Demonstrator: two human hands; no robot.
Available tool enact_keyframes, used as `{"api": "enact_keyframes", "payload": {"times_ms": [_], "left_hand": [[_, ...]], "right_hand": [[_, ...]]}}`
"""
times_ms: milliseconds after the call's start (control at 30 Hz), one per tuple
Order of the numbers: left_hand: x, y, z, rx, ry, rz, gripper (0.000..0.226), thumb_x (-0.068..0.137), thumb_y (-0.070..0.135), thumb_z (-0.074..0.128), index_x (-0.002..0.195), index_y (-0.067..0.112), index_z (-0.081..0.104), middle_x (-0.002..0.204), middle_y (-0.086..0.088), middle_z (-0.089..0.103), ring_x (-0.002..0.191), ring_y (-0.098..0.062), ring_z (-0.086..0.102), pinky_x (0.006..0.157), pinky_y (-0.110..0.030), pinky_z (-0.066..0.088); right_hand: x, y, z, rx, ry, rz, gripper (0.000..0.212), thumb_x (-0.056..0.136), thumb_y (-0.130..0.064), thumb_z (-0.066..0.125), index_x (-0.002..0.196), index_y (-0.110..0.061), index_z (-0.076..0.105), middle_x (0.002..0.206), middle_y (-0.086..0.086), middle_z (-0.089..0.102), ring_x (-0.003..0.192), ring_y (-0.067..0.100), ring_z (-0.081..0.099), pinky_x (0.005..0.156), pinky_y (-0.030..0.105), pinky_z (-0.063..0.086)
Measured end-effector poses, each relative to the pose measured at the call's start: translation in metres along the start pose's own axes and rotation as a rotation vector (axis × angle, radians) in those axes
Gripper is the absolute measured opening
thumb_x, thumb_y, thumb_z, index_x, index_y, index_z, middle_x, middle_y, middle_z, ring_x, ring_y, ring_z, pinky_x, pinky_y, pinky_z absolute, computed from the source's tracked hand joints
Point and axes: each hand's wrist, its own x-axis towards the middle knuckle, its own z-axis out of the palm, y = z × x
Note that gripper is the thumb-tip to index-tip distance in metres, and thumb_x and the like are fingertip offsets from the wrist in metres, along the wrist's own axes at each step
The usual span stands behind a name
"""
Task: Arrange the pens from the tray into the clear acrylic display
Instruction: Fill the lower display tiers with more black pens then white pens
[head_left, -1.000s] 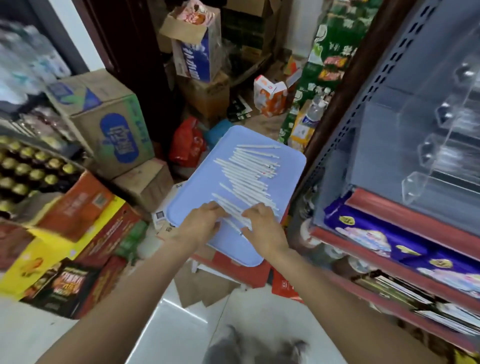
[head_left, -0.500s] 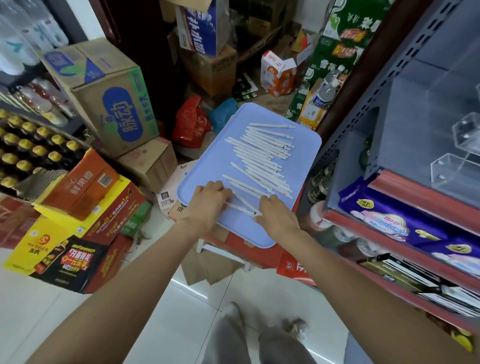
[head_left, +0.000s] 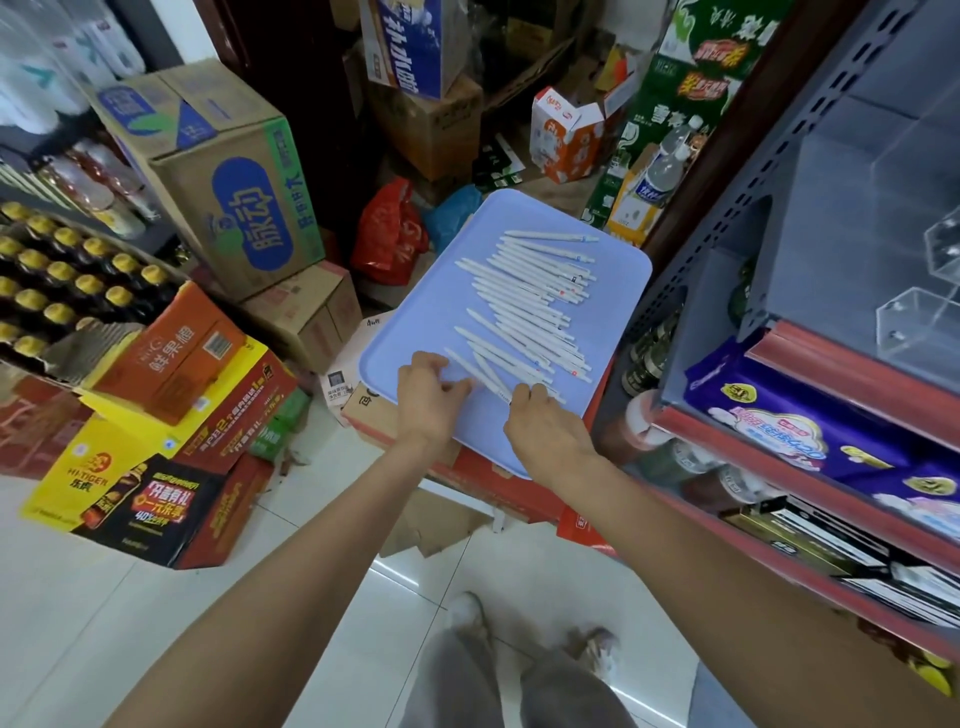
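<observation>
Pens (head_left: 535, 306), white and slim, lie in a loose row across a pale blue tray (head_left: 415, 332) that rests on red cartons beside a store shelf. Both hands reach onto the near end of the tray. The left hand (head_left: 428, 400) has its fingers curled, with fingertips pinching the end of the nearest pen (head_left: 470, 371), which lies slanted at the near end of the row. The right hand (head_left: 543, 423) is curled over the near ends of the last pens; from behind I cannot tell whether it actually holds one. The clear acrylic display (head_left: 914, 322) sits on the upper shelf to the right, well apart from the tray. Purple packets (head_left: 769, 421) fill the shelf below it.
</observation>
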Motion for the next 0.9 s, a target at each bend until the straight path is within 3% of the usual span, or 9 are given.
{"api": "enact_keyframes", "payload": {"times_ms": [133, 233, 333, 467, 533, 600, 767, 833, 900], "left_hand": [[-0.004, 0.013, 0.0, -0.278, -0.208, -0.187, 0.024, 0.09, 0.021, 0.061, 0.087, -0.002, 0.062, 0.083, -0.014, 0.066, 0.066, -0.017, 0.065, 0.083, -0.037, 0.054], [-0.01, 0.031, -0.001, -0.36, -0.302, -0.175, 0.027, 0.09, 0.025, 0.061, 0.073, 0.004, 0.064, 0.064, -0.008, 0.063, 0.057, -0.014, 0.059, 0.067, -0.027, 0.049], [-0.014, 0.044, -0.001, -0.486, -0.34, -0.176, 0.028, 0.088, 0.027, 0.063, 0.077, 0.002, 0.065, 0.077, -0.017, 0.052, 0.063, -0.02, 0.041, 0.059, -0.024, 0.036], [-0.021, 0.066, 0.004, -0.613, -0.384, -0.201, 0.018, 0.089, 0.021, 0.061, 0.085, 0.006, 0.071, 0.082, -0.009, 0.067, 0.07, -0.014, 0.053, 0.065, -0.016, 0.045], [-0.028, 0.083, 0.006, -0.618, -0.387, -0.12, 0.015, 0.09, 0.018, 0.06, 0.081, 0.011, 0.07, 0.078, 0.002, 0.073, 0.077, -0.013, 0.063, 0.074, -0.02, 0.05], [-0.036, 0.104, 0.007, -0.528, -0.37, 0.031, 0.015, 0.091, 0.015, 0.059, 0.081, 0.008, 0.069, 0.074, 0.002, 0.072, 0.074, -0.013, 0.066, 0.074, -0.022, 0.053], [-0.059, 0.162, 0.026, -0.074, -0.404, 0.492, 0.026, 0.093, 0.019, 0.057, 0.089, -0.006, 0.066, 0.082, -0.02, 0.067, 0.075, -0.026, 0.066, 0.075, -0.04, 0.052], [-0.071, 0.185, 0.038, 0.087, -0.435, 0.644, 0.028, 0.094, 0.022, 0.055, 0.089, -0.003, 0.065, 0.078, -0.023, 0.062, 0.069, -0.034, 0.056, 0.062, -0.037, 0.043], [-0.084, 0.208, 0.05, 0.181, -0.459, 0.744, 0.026, 0.094, 0.023, 0.054, 0.087, 0.0, 0.064, 0.068, -0.017, 0.054, 0.056, -0.022, 0.043, 0.054, -0.027, 0.031]], "right_hand": [[-0.006, 0.003, -0.006, 0.258, 0.042, -0.039, 0.016, 0.095, 0.003, 0.034, 0.098, -0.01, 0.044, 0.094, 0.007, 0.043, 0.082, 0.021, 0.044, 0.069, 0.031, 0.035], [-0.012, 0.006, -0.018, 0.668, 0.038, -0.01, 0.016, 0.101, -0.013, 0.03, 0.096, -0.003, 0.04, 0.083, 0.006, 0.045, 0.078, 0.024, 0.046, 0.077, 0.039, 0.037], [-0.022, 0.012, -0.032, 0.754, -0.019, -0.035, 0.035, 0.103, -0.022, 0.028, 0.122, 0.002, 0.044, 0.117, 0.018, 0.051, 0.106, 0.032, 0.05, 0.087, 0.039, 0.04], [-0.036, 0.027, -0.053, 0.741, -0.004, -0.084, 0.024, 0.102, -0.026, 0.034, 0.104, -0.006, 0.046, 0.09, 0.014, 0.048, 0.084, 0.035, 0.053, 0.074, 0.044, 0.044], [-0.049, 0.041, -0.063, 0.722, 0.05, -0.086, 0.026, 0.1, -0.031, 0.038, 0.093, -0.008, 0.045, 0.086, 0.011, 0.046, 0.079, 0.035, 0.054, 0.068, 0.039, 0.04], [-0.064, 0.059, -0.075, 0.73, 0.154, -0.047, 0.03, 0.099, -0.034, 0.041, 0.11, -0.008, 0.05, 0.098, 0.007, 0.049, 0.082, 0.024, 0.051, 0.071, 0.032, 0.037], [-0.102, 0.116, -0.11, 1.054, 0.554, 0.013, 0.04, 0.097, -0.028, 0.048, 0.135, -0.022, 0.04, 0.091, -0.011, 0.058, 0.091, 0.015, 0.06, 0.076, 0.031, 0.049], [-0.118, 0.139, -0.119, 1.215, 0.646, -0.006, 0.031, 0.096, -0.021, 0.051, 0.125, -0.028, 0.045, 0.086, -0.011, 0.06, 0.082, 0.013, 0.064, 0.069, 0.028, 0.052], [-0.136, 0.163, -0.123, 1.323, 0.743, -0.01, 0.016, 0.093, -0.013, 0.055, 0.107, -0.021, 0.055, 0.082, -0.002, 0.065, 0.069, 0.006, 0.065, 0.063, 0.02, 0.051]]}}
